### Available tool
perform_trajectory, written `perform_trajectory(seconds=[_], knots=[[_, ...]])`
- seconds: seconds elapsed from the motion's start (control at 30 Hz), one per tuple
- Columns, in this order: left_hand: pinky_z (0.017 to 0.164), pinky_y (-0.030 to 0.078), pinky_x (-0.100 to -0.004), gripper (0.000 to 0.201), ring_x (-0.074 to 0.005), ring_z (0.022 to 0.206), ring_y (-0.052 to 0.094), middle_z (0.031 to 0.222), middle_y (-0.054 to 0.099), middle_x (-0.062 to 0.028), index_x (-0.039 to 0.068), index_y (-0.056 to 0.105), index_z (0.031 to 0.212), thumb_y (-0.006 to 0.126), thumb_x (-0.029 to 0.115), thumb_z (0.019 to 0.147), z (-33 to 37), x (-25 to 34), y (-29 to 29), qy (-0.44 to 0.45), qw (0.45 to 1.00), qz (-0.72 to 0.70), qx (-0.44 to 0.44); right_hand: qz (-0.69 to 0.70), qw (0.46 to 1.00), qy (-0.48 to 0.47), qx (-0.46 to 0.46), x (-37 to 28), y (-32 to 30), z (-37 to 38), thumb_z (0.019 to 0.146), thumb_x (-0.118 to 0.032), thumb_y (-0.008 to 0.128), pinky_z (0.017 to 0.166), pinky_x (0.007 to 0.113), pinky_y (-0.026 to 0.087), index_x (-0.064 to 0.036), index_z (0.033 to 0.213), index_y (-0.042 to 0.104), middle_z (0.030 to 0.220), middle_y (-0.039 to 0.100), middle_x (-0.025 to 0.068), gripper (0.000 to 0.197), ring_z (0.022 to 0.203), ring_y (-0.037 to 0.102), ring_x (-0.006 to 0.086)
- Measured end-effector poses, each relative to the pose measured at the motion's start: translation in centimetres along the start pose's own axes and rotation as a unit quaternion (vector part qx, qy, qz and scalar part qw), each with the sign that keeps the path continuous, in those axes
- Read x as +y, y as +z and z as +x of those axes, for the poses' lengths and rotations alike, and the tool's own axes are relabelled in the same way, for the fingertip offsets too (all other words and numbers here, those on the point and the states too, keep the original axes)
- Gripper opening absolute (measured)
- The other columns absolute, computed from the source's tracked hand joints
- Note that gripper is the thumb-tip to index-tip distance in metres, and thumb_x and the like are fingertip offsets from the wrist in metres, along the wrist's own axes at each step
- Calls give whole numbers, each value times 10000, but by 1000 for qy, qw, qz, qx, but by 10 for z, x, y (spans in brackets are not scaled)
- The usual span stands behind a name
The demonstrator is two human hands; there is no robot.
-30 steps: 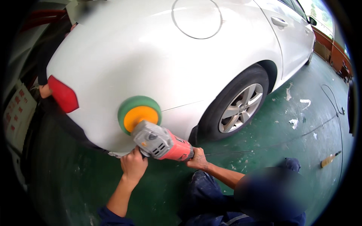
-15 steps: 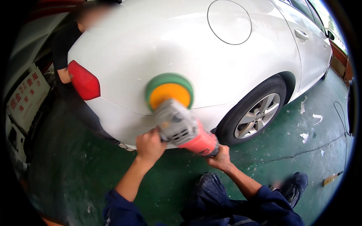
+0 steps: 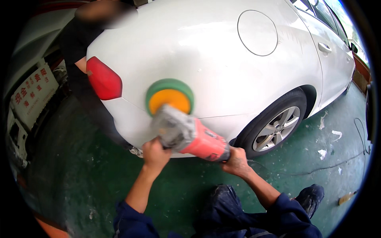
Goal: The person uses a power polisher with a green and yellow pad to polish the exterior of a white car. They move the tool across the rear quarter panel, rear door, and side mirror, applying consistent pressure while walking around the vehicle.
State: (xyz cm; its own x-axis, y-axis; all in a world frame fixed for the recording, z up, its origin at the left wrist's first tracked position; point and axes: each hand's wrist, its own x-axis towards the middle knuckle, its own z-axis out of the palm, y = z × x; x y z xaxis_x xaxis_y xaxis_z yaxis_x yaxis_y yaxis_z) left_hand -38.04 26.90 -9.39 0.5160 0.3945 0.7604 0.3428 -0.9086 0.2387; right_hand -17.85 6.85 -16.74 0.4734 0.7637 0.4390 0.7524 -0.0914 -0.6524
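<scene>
Between both hands I hold a red and grey power polisher [image 3: 200, 139]. My left hand [image 3: 156, 154] is closed round its side handle, near the grey head. The rear grip, at the dark end of the body, is in my right hand [image 3: 237, 162]. The round pad [image 3: 170, 97], green at the rim with a yellow-orange backing, lies against the rear side panel of a white car [image 3: 214, 79]. It looks blurred, as if spinning. A red tail light [image 3: 104, 79] sits left of the pad, and a round fuel flap [image 3: 257, 33] is up to its right.
A person in dark clothes [image 3: 81, 51] stands by the car's rear corner. The rear wheel [image 3: 276, 127] is to the right. A cord [image 3: 313, 171] trails over the green floor [image 3: 174, 198], near white scraps [image 3: 322, 154] and a bottle-like thing [image 3: 347, 198]. A signboard [image 3: 33, 95] leans at left.
In the picture, the car has shifted right. The polisher's pad has moved left along the panel, closer to the tail light. Both hands keep their hold.
</scene>
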Motion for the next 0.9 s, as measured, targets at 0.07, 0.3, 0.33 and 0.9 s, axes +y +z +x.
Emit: perform_trajectory(seconds=[0.07, 0.3, 0.33, 0.9], knots=[[667, 518, -491, 216, -472, 748, 613, 758, 643, -235, 0, 657, 833, 638, 17, 618, -14, -50, -15, -28, 997, -15, 75, -33, 997, -19, -60, -36, 7, 25, 683, -171, 732, 720, 499, 538, -4, 914, 611, 790, 669, 227, 310, 781, 656, 433], [677, 525, -464, 225, -460, 779, 625, 731, 641, -239, 0, 676, 872, 659, 34, 650, 30, -28, -49, -82, 993, -36, 82, -46, 998, 0, -53, -66, -5, 44, 669, -215, 726, 746, 484, 537, -8, 936, 638, 752, 663, 232, 349, 773, 649, 436], [682, 524, -474, 241, -462, 770, 625, 731, 644, -240, 2, 677, 885, 661, 34, 647, 33, -18, -48, -79, 995, -21, 64, -38, 998, 9, -47, -65, -12, 38, 675, -210, 726, 746, 490, 537, 0, 929, 635, 756, 663, 238, 341, 771, 650, 439], [618, 526, -501, 58, -398, 674, 666, 678, 652, -207, 30, 640, 750, 631, 75, 715, 118, 168, 28, 82, 980, 97, -150, 171, 969, 119, 132, 21, -108, -42, 658, -58, 685, 666, 347, 519, 48, 829, 677, 703, 690, 143, 202, 704, 676, 149]])
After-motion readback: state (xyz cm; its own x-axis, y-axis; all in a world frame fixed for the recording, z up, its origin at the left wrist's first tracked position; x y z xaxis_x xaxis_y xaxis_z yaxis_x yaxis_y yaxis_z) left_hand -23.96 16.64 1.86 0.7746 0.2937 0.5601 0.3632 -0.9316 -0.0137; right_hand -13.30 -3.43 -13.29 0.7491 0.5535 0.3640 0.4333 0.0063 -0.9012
